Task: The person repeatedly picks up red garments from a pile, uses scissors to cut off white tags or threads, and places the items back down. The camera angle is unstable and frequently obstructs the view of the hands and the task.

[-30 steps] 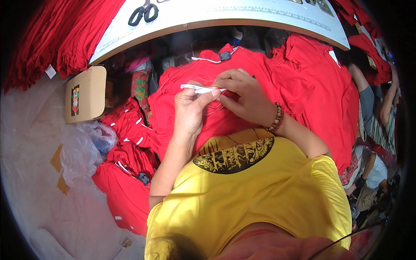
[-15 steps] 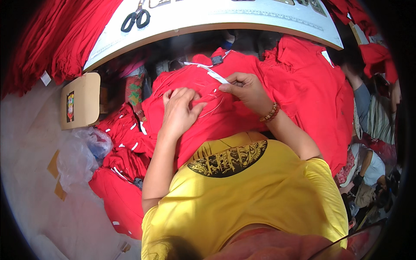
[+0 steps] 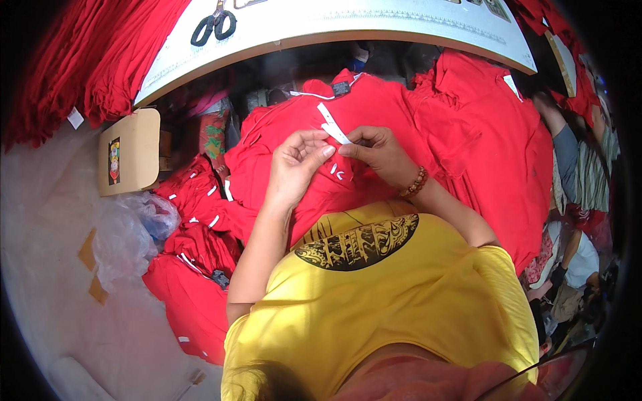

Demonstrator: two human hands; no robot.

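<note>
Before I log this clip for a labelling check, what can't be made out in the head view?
- White strip: its near end is covered by the fingers of the left hand and right hand.
- Small dark label on the red garment: too small to tell apart.
- Scissors: blades cut off by the top edge.
- Person at the right rim: bent and darkened by the fisheye edge.

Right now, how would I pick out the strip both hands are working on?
Start at the big red garment spread over the lap. At its middle, left hand and right hand meet on a narrow white strip, angled up-left; longer than the small white marks beside it.
</note>
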